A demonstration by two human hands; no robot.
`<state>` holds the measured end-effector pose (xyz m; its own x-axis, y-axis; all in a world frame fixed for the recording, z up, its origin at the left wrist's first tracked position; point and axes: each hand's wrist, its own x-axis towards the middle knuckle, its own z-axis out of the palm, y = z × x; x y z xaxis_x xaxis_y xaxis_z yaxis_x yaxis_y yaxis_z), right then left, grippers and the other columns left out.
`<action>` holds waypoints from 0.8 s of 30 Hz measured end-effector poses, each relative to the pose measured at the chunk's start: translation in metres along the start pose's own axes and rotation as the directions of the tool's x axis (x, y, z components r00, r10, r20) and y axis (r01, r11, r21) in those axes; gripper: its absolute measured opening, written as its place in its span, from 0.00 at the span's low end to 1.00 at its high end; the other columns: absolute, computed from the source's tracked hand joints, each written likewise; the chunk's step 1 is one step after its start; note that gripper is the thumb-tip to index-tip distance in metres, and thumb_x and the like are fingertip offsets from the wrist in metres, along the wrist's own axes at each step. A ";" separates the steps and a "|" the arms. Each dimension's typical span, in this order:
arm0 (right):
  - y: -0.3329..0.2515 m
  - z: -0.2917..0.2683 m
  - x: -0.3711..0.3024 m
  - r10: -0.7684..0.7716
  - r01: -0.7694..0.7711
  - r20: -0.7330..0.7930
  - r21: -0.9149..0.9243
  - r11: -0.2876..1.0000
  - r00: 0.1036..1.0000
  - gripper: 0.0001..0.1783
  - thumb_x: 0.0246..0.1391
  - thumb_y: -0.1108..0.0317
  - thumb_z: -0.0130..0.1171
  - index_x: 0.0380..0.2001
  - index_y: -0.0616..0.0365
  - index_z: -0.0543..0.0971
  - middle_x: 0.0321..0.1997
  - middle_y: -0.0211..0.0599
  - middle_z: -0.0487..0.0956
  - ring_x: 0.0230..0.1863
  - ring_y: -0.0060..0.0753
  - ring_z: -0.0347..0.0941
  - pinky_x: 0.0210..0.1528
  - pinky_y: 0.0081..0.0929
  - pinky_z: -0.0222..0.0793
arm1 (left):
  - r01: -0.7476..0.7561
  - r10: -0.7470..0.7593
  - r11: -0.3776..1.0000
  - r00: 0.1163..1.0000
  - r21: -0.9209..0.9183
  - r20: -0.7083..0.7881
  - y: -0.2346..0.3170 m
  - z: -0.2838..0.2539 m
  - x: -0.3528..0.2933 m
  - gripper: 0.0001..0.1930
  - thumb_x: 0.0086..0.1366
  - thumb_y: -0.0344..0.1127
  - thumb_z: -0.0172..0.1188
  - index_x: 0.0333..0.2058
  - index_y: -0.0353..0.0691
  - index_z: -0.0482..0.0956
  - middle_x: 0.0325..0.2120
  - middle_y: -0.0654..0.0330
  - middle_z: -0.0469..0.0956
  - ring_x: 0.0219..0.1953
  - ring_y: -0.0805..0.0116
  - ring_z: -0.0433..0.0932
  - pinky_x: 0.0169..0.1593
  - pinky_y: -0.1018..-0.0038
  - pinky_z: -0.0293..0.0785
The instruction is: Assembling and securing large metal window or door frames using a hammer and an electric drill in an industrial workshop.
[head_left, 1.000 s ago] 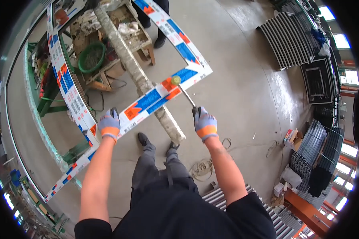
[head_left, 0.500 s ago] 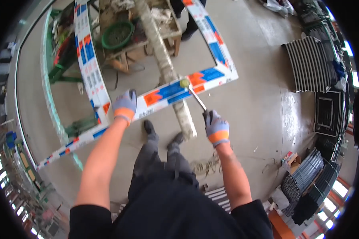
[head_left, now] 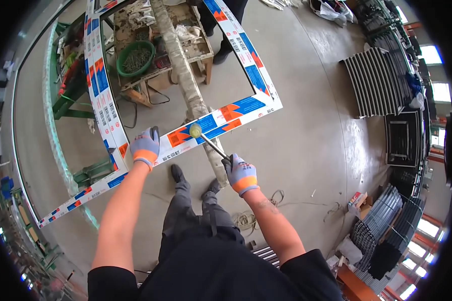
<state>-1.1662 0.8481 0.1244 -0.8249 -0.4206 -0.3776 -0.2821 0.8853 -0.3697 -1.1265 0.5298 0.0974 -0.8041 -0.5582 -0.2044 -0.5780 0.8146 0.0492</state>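
The mallet (head_left: 211,144) lies over the near bar of the label-wrapped frame (head_left: 248,107), its long axis slanting from lower right to upper left, the round yellowish head pointing away and leftward — whether it touches the bar cannot be told. The person's right hand (head_left: 241,173) is clamped on the handle's near end; the left hand (head_left: 145,147) rests on the bar near a joint, its grip unclear. Under the bar passes a wrapped beam (head_left: 182,70) — beyond it, a green basket (head_left: 135,58) sits on a wooden surface (head_left: 204,56).
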 end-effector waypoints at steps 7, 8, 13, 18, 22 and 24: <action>-0.045 -0.038 -0.018 -0.172 0.240 -0.242 0.284 0.928 0.955 0.09 0.57 0.63 0.54 0.32 0.57 0.74 0.27 0.50 0.78 0.29 0.56 0.76 0.30 0.45 0.69 | 0.017 -0.012 1.000 0.978 -0.021 0.209 -0.019 0.003 -0.005 0.15 0.67 0.40 0.44 0.46 0.43 0.75 0.39 0.49 0.78 0.37 0.49 0.79 0.39 0.56 0.76; -0.044 -0.038 -0.019 -0.221 0.327 -0.341 0.294 0.898 0.914 0.08 0.57 0.63 0.54 0.30 0.57 0.74 0.24 0.51 0.77 0.27 0.57 0.75 0.28 0.45 0.69 | -0.156 0.149 0.986 0.981 0.050 0.126 -0.025 0.017 -0.007 0.15 0.67 0.39 0.43 0.46 0.45 0.75 0.39 0.49 0.78 0.36 0.49 0.80 0.38 0.57 0.76; -0.018 0.008 0.005 -0.176 0.177 -0.045 0.014 0.984 0.983 0.11 0.62 0.62 0.50 0.32 0.58 0.73 0.26 0.53 0.78 0.29 0.61 0.73 0.30 0.51 0.66 | 0.037 -0.012 0.977 0.993 -0.210 0.115 0.005 -0.007 -0.001 0.20 0.67 0.51 0.43 0.36 0.43 0.78 0.31 0.50 0.82 0.36 0.51 0.81 0.41 0.57 0.74; -0.039 0.012 0.012 -0.136 0.140 -0.055 0.061 0.988 0.989 0.11 0.62 0.61 0.50 0.32 0.56 0.75 0.26 0.50 0.78 0.29 0.59 0.75 0.30 0.48 0.67 | 0.045 -0.012 0.964 0.992 -0.262 0.123 -0.016 -0.006 -0.005 0.21 0.68 0.50 0.41 0.37 0.42 0.79 0.32 0.53 0.82 0.37 0.53 0.81 0.43 0.58 0.74; -0.075 -0.001 0.035 -0.327 0.350 -0.139 0.214 0.912 0.935 0.09 0.60 0.64 0.52 0.32 0.58 0.75 0.25 0.51 0.77 0.29 0.60 0.73 0.28 0.46 0.66 | 0.008 0.033 0.957 0.990 -0.288 0.137 -0.020 -0.008 -0.006 0.19 0.67 0.47 0.43 0.36 0.42 0.80 0.33 0.53 0.82 0.37 0.54 0.81 0.43 0.60 0.74; -0.114 -0.028 0.049 -0.427 0.440 -0.106 0.164 0.883 0.898 0.08 0.59 0.65 0.53 0.33 0.58 0.75 0.25 0.51 0.77 0.28 0.59 0.73 0.28 0.46 0.66 | -0.058 0.097 0.951 0.989 -0.302 0.115 -0.017 -0.005 -0.005 0.17 0.65 0.44 0.44 0.34 0.43 0.82 0.33 0.54 0.83 0.36 0.55 0.82 0.41 0.59 0.74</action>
<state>-1.1885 0.7321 0.1714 -0.6723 -0.7347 -0.0908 -0.5316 0.5644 -0.6315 -1.1136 0.5175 0.1025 -0.8351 -0.4549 -0.3094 -0.5451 0.7599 0.3542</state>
